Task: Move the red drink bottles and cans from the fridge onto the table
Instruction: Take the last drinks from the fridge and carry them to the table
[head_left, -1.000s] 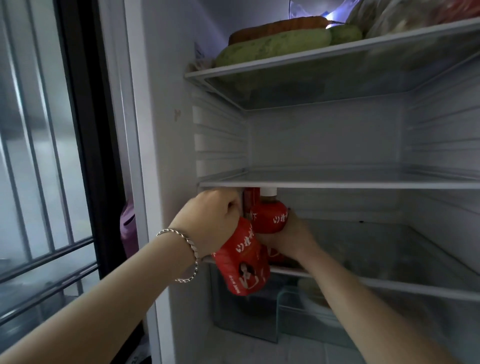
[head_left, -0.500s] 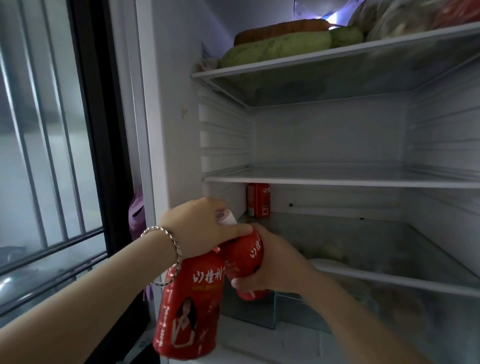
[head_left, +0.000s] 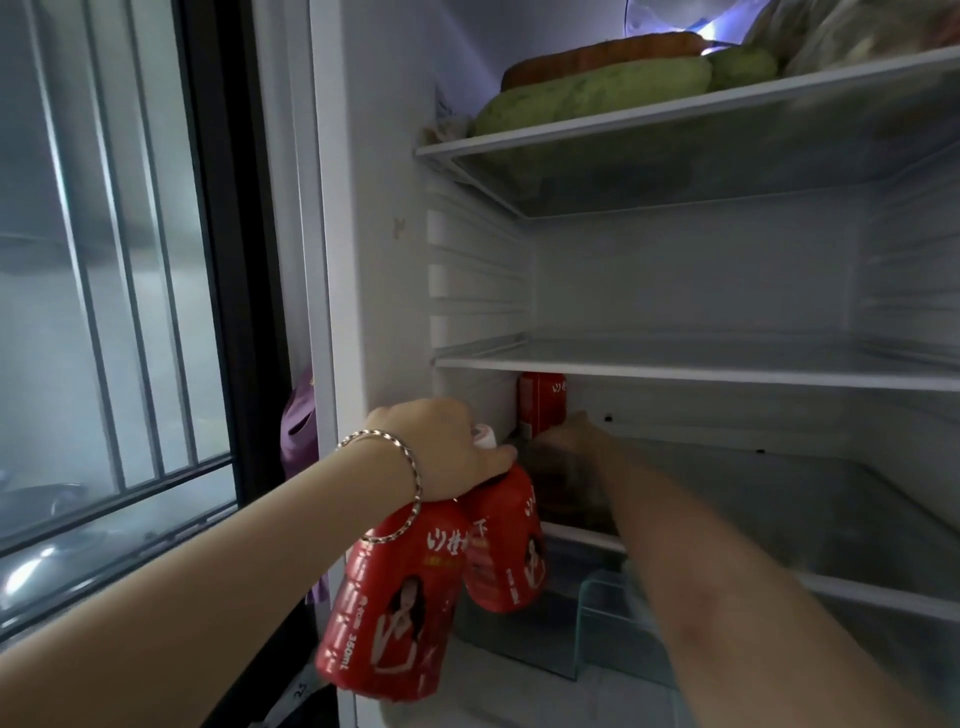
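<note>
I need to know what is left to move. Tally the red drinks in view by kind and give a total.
Red bottles: 2, both held in the left hand.
Red can: 1, at the back of the fridge, near the right hand.
Total: 3.

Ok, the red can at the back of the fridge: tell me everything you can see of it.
The can is red with white lettering. It stands upright at the back left of the fridge, just below the middle shelf, whose front edge hides its top. The right hand reaches to its lower right side; blur hides whether the fingers touch it. The left hand grips two red bottles nearer the camera, apart from the can.
</note>
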